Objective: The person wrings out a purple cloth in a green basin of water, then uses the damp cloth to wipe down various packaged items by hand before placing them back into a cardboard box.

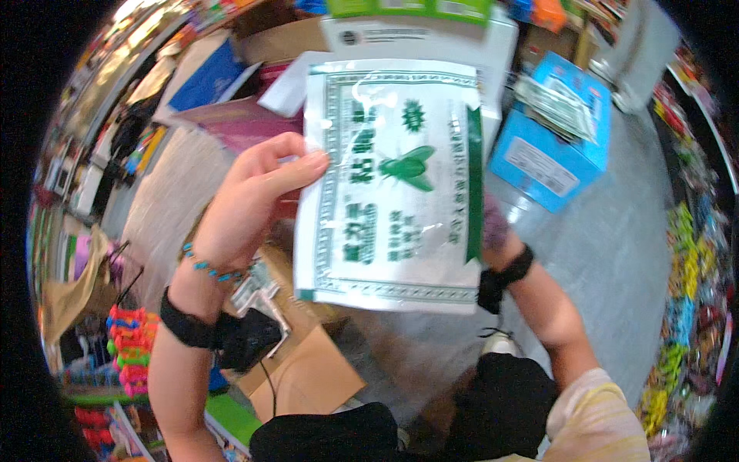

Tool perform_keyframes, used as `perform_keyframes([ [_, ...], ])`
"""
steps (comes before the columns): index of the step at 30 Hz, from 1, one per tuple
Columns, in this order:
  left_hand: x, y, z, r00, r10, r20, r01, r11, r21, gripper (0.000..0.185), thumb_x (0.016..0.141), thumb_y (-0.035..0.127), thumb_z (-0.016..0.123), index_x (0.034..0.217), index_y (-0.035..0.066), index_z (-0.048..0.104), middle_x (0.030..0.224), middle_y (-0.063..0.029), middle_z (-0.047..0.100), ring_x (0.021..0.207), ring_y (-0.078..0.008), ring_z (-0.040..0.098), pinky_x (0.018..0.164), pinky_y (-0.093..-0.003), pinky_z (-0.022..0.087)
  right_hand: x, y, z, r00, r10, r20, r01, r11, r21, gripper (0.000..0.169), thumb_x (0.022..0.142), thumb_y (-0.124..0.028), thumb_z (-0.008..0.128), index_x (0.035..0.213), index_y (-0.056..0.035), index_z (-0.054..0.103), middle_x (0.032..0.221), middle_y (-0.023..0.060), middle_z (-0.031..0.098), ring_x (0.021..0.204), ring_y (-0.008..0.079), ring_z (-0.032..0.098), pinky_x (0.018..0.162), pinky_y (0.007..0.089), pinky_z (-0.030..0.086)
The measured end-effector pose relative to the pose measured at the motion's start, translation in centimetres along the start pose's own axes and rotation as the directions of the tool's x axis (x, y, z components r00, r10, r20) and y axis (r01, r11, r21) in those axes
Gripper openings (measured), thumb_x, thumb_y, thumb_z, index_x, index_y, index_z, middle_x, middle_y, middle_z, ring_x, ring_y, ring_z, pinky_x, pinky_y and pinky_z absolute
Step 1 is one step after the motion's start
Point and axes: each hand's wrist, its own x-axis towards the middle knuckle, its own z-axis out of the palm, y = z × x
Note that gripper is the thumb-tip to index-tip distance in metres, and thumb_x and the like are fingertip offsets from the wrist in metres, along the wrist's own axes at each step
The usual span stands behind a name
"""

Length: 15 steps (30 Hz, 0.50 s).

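My left hand (pixel 260 185) grips the left edge of a flat white packet (pixel 424 231) between thumb and fingers. Green borders, a green fly picture and printed characters cover the packet's face, turned sideways to me. Behind its right side is my right hand (pixel 495 226), of which only a strip near the wrist shows; its fingers are hidden. Both wrists carry black straps, and the left one also has a beaded bracelet (pixel 211 267). Just beyond the packet stands a white box (pixel 501 58) with a bright green panel (pixel 404 7) at the top of the view.
On the right, a blue box (pixel 531 187) bears a stack of green-printed papers (pixel 560 110). An open cardboard box (pixel 312 369) sits below my left hand. Colourful packaged goods (pixel 687 300) line the right side; bright plastic items (pixel 133 346) hang at left.
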Motion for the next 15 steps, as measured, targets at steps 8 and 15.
perform_keyframes([
  [8,9.4,-10.4,13.5,0.978,0.16,-0.134,-0.156,0.987,0.041,0.014,0.078,0.013,0.057,0.076,0.001,0.049,0.059,-0.0025,0.058,0.049,-0.003,0.048,0.043,-0.0176,0.037,-6.5,0.0,-2.8,0.943,-0.079,-0.323,0.126,0.984,0.126,0.042,0.086,-0.014,0.043,0.126,-0.0091,0.033,0.125,0.0076,0.038,0.112,0.0189,0.04,0.09,0.0327,0.038],
  [15,9.5,-16.0,15.4,0.958,0.177,-0.227,-0.131,0.971,0.202,0.013,0.075,0.01,0.058,0.072,-0.001,0.051,0.053,-0.0062,0.057,0.047,-0.0051,0.048,0.045,-0.0223,0.038,-8.8,-2.2,-4.4,0.87,-0.207,-0.448,0.217,0.976,-0.029,0.041,0.086,-0.016,0.044,0.125,-0.0094,0.034,0.125,0.0075,0.038,0.112,0.0184,0.041,0.09,0.0324,0.038],
])
